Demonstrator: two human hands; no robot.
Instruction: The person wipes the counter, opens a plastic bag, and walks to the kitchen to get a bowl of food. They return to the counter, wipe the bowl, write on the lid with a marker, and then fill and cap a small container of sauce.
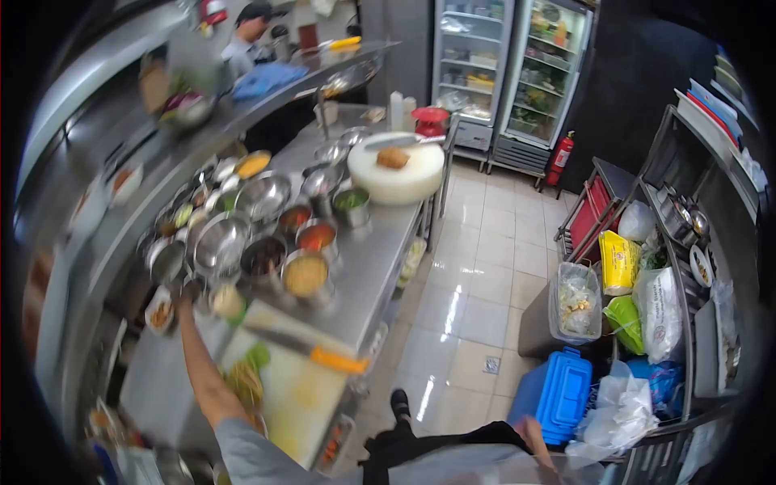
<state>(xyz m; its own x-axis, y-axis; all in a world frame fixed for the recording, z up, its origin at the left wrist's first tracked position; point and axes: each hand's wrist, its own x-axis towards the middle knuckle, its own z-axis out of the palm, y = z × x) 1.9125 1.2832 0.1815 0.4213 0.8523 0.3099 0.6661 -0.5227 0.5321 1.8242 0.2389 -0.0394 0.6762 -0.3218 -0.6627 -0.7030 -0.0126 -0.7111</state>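
Observation:
My left hand reaches in among steel containers at the far left of the counter, its fingers dark and smeared by motion. Close by are a small white dish of brown food and a squeeze bottle of pale sauce. Under my left forearm lies a white cutting board with green leaves and a yellow-handled knife across its far end. Low on my right side hangs my right hand, beside a blue lidded bin; its fingers are blurred.
Steel bowls and pots of chopped ingredients crowd the counter. A round white chopping block holds a knife and browned food. Behind me to the right stand a lined trash bin and shelving. A person works beyond the overhead shelf.

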